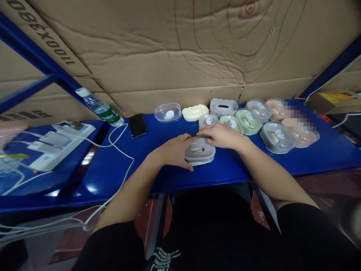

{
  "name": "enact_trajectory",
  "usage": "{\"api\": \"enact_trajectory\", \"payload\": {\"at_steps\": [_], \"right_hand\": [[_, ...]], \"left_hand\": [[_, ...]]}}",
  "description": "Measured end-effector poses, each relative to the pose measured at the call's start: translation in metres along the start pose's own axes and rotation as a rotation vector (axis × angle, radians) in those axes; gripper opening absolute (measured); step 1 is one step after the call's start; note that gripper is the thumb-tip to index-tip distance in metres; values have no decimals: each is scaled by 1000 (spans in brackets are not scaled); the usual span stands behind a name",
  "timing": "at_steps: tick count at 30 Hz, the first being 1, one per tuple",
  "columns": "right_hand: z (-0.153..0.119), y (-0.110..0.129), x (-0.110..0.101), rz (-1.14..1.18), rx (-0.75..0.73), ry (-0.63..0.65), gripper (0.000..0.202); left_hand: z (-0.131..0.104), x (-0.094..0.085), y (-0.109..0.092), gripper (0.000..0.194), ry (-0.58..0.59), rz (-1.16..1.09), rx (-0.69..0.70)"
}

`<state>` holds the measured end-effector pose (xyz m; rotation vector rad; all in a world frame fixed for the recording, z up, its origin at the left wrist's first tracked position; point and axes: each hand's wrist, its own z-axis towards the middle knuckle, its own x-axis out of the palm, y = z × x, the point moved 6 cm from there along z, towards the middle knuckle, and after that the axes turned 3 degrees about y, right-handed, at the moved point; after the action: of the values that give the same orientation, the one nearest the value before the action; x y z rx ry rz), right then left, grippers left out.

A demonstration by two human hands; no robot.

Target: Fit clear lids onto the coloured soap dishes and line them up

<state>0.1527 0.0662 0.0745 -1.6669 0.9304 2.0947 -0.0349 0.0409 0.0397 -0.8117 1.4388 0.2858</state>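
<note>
A grey oval box with a slot in its top lies near the front edge of the blue table. My left hand holds its left side, thumb at the front and fingers over the back. My right hand rests at its back edge with the fingers bent; whether they pinch anything is too small to tell. Just behind stand a grey box with a round label and a green one, partly hidden by my right hand.
Behind are a clear lid, a cream tray and a grey tray. Several lidded boxes stand right. Left are a phone, a bottle, white cables and a power strip. Cardboard rises behind.
</note>
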Motion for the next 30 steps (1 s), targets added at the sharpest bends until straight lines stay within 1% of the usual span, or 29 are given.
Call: {"api": "enact_trajectory", "payload": {"at_steps": [2,4,7,10,13,16,18,20,24,26,28,30], "right_hand": [[-1,-1,1,10,1,5,53],[-1,-1,2,14,2,7,53],[-1,0,2,6,2,4,51],[-1,1,2,-8,2,10,48],[0,2,5,-14,1,32,46],[1,3,7,-13,-1,54,44],[1,4,8,-5,-3,57,43],[1,5,8,-6,3,64,43],[0,8,9,-12,15,99,41],[1,11,9,5,15,106,43],[1,14,10,33,20,111,49],[2,16,12,57,21,119,61]], "left_hand": [[0,1,0,130,7,10,-1],[0,1,0,123,-1,12,-12],[0,0,0,113,-38,21,6],[-1,1,3,111,-71,37,38],[-2,2,7,117,-66,11,45],[-2,6,12,135,-20,-7,14],[-1,9,15,144,2,-4,-5],[-1,12,20,144,-9,5,-27],[-2,11,34,129,-86,11,-78],[-2,8,36,119,-129,3,-58],[-2,4,36,108,-146,-23,-21],[-2,0,37,103,-127,-58,-3]]}}
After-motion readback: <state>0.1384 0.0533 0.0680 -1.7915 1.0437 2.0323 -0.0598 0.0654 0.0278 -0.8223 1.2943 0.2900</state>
